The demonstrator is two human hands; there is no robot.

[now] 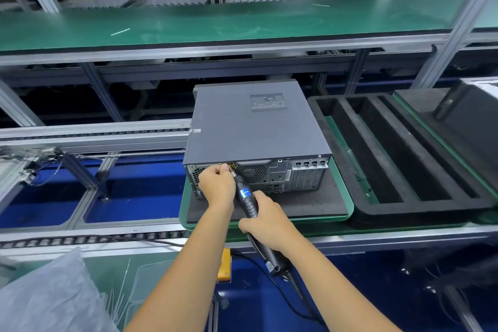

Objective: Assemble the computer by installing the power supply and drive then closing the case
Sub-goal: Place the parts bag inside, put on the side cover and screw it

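While black electric screwdriver (248, 201) is gripped by right hand (265, 219), its tip's pinched by left hand (217, 183) at closed grey metal PC case (253, 127) rear.

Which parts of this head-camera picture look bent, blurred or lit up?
Head view: wide-angle lens bows the green shelf and aluminium rails; boxes beyond it are soft; the electric screwdriver shows a glowing blue panel; the computer case is sharp and evenly lit.

Computer case (248, 127): matt grey metal. Screwdriver (249, 203): ribbed black plastic. Tray (398, 153): black foam.
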